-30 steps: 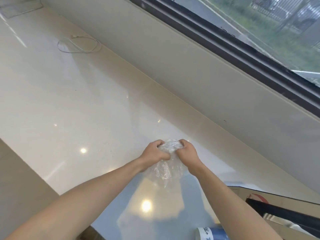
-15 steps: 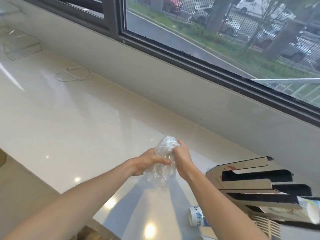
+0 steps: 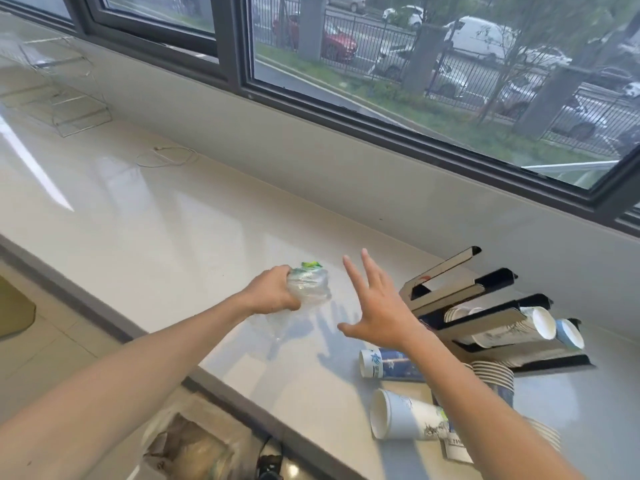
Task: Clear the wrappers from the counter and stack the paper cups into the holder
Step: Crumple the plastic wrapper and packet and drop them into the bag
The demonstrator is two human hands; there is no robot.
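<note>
My left hand (image 3: 273, 292) is closed around a crumpled clear plastic wrapper (image 3: 310, 284) with a green spot, held just above the white counter (image 3: 156, 230). To its right my right hand (image 3: 374, 306) hovers with fingers spread and nothing in it. A black and silver cup holder (image 3: 485, 306) lies on the counter at the right, with paper cups (image 3: 540, 327) in its slots. Two blue-and-white paper cups lie on their sides near my right forearm, one (image 3: 384, 363) farther and one (image 3: 405, 419) nearer. A stack of cups (image 3: 493, 374) stands beside them.
A white cable (image 3: 166, 157) lies coiled on the counter at the back left, and a clear acrylic stand (image 3: 65, 98) sits beyond it. A window runs along the back wall. Below the counter's front edge is a bin with a plastic liner (image 3: 187, 445).
My right hand has let go of the wrapper and opened, moving right. My left hand alone now holds the crumpled wrapper. The view has swung up and right, showing the cups and holder.
</note>
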